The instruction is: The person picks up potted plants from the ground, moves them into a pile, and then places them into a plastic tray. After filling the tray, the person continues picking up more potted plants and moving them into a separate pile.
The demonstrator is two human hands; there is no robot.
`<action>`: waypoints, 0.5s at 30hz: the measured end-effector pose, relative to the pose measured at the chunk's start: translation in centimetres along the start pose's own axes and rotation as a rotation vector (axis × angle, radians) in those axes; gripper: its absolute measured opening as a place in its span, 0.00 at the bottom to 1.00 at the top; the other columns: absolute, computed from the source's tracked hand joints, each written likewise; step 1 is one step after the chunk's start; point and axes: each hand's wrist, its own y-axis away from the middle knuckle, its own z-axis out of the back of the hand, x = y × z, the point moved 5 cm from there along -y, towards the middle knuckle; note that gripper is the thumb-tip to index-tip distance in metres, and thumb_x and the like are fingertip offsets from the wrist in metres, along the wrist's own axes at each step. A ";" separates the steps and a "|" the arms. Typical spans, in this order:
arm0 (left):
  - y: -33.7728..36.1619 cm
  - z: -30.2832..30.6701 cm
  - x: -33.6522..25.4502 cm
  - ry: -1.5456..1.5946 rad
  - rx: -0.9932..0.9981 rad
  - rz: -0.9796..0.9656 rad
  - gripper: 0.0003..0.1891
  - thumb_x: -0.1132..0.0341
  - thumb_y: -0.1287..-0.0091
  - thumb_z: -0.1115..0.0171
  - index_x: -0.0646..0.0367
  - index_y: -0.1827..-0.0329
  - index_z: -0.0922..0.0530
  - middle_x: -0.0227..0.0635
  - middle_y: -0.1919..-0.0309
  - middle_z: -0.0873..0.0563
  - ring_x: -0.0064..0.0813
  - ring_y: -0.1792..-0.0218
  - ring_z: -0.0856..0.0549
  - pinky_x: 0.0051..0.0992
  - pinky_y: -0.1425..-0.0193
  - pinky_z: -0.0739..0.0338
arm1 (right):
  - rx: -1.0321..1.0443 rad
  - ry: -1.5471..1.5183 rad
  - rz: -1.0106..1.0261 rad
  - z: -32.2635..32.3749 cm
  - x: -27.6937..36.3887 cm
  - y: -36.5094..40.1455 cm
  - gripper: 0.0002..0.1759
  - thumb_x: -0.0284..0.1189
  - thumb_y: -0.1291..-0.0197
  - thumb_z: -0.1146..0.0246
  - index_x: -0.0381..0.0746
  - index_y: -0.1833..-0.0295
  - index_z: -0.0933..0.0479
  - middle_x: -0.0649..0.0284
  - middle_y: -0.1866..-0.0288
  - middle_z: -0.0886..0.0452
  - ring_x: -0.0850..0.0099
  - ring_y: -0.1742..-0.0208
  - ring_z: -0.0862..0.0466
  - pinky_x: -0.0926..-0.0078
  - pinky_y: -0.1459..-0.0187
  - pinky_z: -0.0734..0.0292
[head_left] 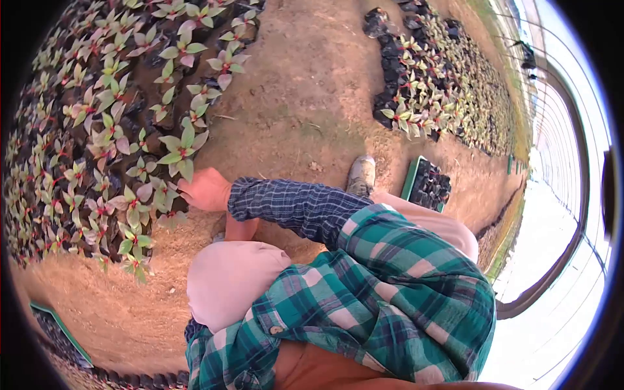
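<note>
My right hand (207, 190), in a dark checked sleeve, reaches across to the near edge of a block of potted seedlings (104, 136). Its fingers are curled in at the base of a leafy seedling (182, 151), and the fingertips are hidden by leaves. What they grip, if anything, does not show. Below the right wrist a patch of bare skin (242, 229) shows, probably my left forearm. The left fingers are out of sight, behind my right hand and my knee (234, 279). The seedlings have green and pinkish leaves with red centres and stand in black bags.
A second block of bagged seedlings (448, 84) lies across the dirt path (299, 84). A green-edged crate (411, 179) with black bags stands behind my shoe (361, 175). Another green-edged crate (58, 331) sits at lower left. Greenhouse hoops (578, 162) rise at the right.
</note>
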 end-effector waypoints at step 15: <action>-1.1 -0.5 -0.9 0.026 0.094 -0.057 0.12 0.74 0.51 0.29 0.57 0.74 0.29 0.42 0.68 0.27 0.48 0.62 0.28 0.42 0.57 0.34 | -0.873 0.542 -1.397 30.5 -29.6 25.9 0.34 0.29 0.49 0.31 0.35 0.37 0.35 0.37 0.47 0.30 0.44 0.51 0.21 0.54 0.49 0.23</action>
